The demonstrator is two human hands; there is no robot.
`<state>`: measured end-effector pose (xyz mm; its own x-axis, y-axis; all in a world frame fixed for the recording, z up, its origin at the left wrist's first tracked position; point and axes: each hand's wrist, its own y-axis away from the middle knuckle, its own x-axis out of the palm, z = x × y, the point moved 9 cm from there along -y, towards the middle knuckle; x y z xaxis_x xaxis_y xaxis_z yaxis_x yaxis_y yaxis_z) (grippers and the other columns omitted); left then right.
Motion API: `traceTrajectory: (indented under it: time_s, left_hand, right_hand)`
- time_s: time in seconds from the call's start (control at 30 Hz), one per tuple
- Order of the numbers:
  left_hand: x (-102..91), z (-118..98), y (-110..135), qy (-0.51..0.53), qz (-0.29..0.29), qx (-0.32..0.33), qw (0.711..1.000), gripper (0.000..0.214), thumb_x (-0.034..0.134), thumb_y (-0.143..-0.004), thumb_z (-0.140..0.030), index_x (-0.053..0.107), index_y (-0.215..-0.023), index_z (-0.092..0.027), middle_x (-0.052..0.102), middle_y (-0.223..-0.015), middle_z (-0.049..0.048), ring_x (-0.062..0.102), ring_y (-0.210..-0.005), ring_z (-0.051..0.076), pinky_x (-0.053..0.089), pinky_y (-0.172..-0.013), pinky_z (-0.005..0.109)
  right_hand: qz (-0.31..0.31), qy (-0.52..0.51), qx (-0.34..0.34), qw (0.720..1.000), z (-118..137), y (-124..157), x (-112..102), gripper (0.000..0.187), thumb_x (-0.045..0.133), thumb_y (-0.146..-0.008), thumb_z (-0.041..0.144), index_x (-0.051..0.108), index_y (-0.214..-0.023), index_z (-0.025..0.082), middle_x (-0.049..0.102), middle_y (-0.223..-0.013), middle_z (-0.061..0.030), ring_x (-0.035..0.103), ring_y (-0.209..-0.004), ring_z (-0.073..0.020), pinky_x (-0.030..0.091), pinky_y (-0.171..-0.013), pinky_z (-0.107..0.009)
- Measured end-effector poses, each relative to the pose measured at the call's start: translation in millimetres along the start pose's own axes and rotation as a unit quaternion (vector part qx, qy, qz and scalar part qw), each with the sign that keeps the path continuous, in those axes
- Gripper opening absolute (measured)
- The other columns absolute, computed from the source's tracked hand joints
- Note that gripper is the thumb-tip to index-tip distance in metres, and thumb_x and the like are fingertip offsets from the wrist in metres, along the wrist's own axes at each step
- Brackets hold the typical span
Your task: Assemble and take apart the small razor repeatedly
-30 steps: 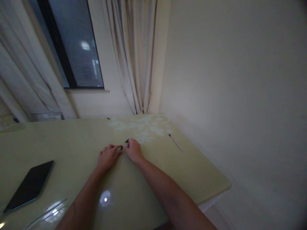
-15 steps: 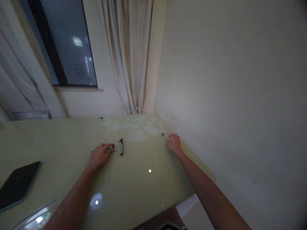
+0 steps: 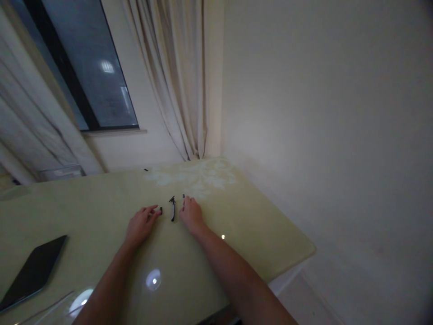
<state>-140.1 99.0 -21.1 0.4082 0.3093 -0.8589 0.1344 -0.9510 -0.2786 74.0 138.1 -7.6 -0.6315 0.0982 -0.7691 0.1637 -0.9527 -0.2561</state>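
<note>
On the glossy tabletop lies a razor (image 3: pixel 173 210) with a dark handle, its head toward the window. To its left, my left hand (image 3: pixel 139 225) rests on the table, thumb and fingertips closed on a small black piece (image 3: pixel 161 211) whose kind I cannot make out. Just right of the razor, my right hand (image 3: pixel 191 215) has its fingers closed round a thin stick with a dark tip (image 3: pixel 183 196). Most of that stick is hidden by the fingers. Neither hand touches the razor.
A dark, flat laptop-like slab (image 3: pixel 34 271) lies at the left. A small black bit (image 3: pixel 146 169) sits near the table's far edge. A clear, shiny item (image 3: pixel 50 309) is at the lower left. The wall (image 3: pixel 304 135) borders the table's right side.
My right hand has moved left with the dark-tipped stick, from near the table's right edge to beside the razor. My left hand stays nearly in place. The view has shifted slightly.
</note>
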Motion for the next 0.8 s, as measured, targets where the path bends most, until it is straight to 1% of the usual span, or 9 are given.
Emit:
traceTrajectory:
  time_s: [0.1,0.2,0.3,0.37,0.43,0.5,0.57,0.67,0.8]
  left_hand:
    - [-6.9,4.1,1.3,0.057,-0.026,-0.012,0.998,0.058,0.039,-0.096,-0.056,0.069,-0.127,-0.017,0.073,-0.114,0.0122,0.069,-0.091,0.024,0.055,-0.092,0.039]
    - [-14.4,2.9,2.2,0.077,-0.042,-0.024,0.996,0.058,0.038,-0.095,-0.056,0.07,-0.123,-0.016,0.073,-0.115,0.0134,0.068,-0.089,0.024,0.055,-0.088,0.037]
    - [-26.0,-10.9,7.8,0.043,-0.073,-0.009,0.996,0.054,0.036,-0.097,-0.055,0.071,-0.113,-0.017,0.074,-0.11,0.0124,0.067,-0.083,0.024,0.053,-0.084,0.035]
    - [-30.3,-26.8,14.8,0.01,-0.082,0.007,0.997,0.051,0.035,-0.098,-0.054,0.072,-0.104,-0.02,0.075,-0.104,0.0106,0.066,-0.081,0.023,0.051,-0.082,0.034]
    - [-26.0,-44.3,22.2,-0.025,-0.055,0.009,0.998,0.049,0.033,-0.1,-0.054,0.071,-0.094,-0.022,0.075,-0.095,0.0087,0.066,-0.079,0.023,0.049,-0.077,0.033]
    - [-14.8,-59.1,29.1,-0.064,0.001,-0.011,0.998,0.052,0.031,-0.101,-0.056,0.067,-0.084,-0.023,0.074,-0.085,0.0078,0.066,-0.076,0.024,0.045,-0.069,0.032]
    - [-3.9,-71.2,35.3,-0.1,0.049,-0.028,0.993,0.054,0.032,-0.101,-0.059,0.065,-0.081,-0.023,0.074,-0.083,0.0088,0.067,-0.074,0.025,0.043,-0.064,0.032]
    - [5.4,-85.6,39.8,-0.144,0.076,-0.017,0.987,0.053,0.035,-0.1,-0.063,0.065,-0.086,-0.021,0.075,-0.09,0.0125,0.071,-0.079,0.028,0.044,-0.066,0.034]
    - [12.3,-90.2,37.8,-0.18,0.083,-0.007,0.98,0.053,0.037,-0.099,-0.063,0.066,-0.087,-0.021,0.076,-0.094,0.0149,0.073,-0.083,0.031,0.048,-0.069,0.036]
  right_hand:
    - [0.019,-0.009,0.004,1.0,0.3,5.8,5.3,0.03,0.06,-0.089,0.013,0.063,-0.118,0.017,0.068,-0.11,-0.0167,0.066,-0.09,-0.0267,0.046,-0.075,-0.035]
    - [0.017,-0.03,-0.001,0.999,-4.0,9.0,-1.4,0.03,0.066,-0.089,0.021,0.063,-0.118,0.017,0.069,-0.111,-0.0151,0.066,-0.092,-0.0262,0.046,-0.078,-0.035]
    - [-0.014,-0.082,0.024,0.996,-10.7,7.4,-9.3,0.033,0.072,-0.087,0.03,0.063,-0.117,0.017,0.07,-0.101,-0.01,0.065,-0.087,-0.0221,0.046,-0.077,-0.031]
    - [-0.024,-0.128,0.048,0.99,-15.6,4.2,-10.5,0.027,0.072,-0.086,0.027,0.065,-0.11,0.018,0.069,-0.087,-0.004,0.063,-0.078,-0.0178,0.044,-0.074,-0.028]
    - [-0.022,-0.172,0.073,0.982,-21.9,0.8,-10.5,0.018,0.072,-0.086,0.024,0.066,-0.102,0.018,0.065,-0.077,0.0005,0.06,-0.071,-0.0146,0.043,-0.07,-0.025]
    - [-0.004,-0.209,0.079,0.975,-28.2,-0.9,-11.5,0.013,0.071,-0.085,0.021,0.066,-0.097,0.018,0.063,-0.074,0.0026,0.058,-0.069,-0.0129,0.042,-0.067,-0.024]
    - [0.044,-0.247,0.051,0.967,-31.8,0.5,-12.3,0.015,0.073,-0.083,0.019,0.067,-0.097,0.019,0.061,-0.074,0.0039,0.056,-0.068,-0.0117,0.042,-0.066,-0.023]
    - [0.101,-0.33,-0.015,0.938,-37.9,9.9,-21.3,0.018,0.073,-0.081,0.021,0.068,-0.098,0.019,0.059,-0.077,0.0045,0.053,-0.065,-0.0102,0.042,-0.065,-0.022]
    - [0.041,-0.415,-0.033,0.908,-56.3,16.7,-46.3,0.014,0.068,-0.084,0.031,0.067,-0.091,0.019,0.056,-0.073,0.0033,0.051,-0.064,-0.0116,0.042,-0.063,-0.023]
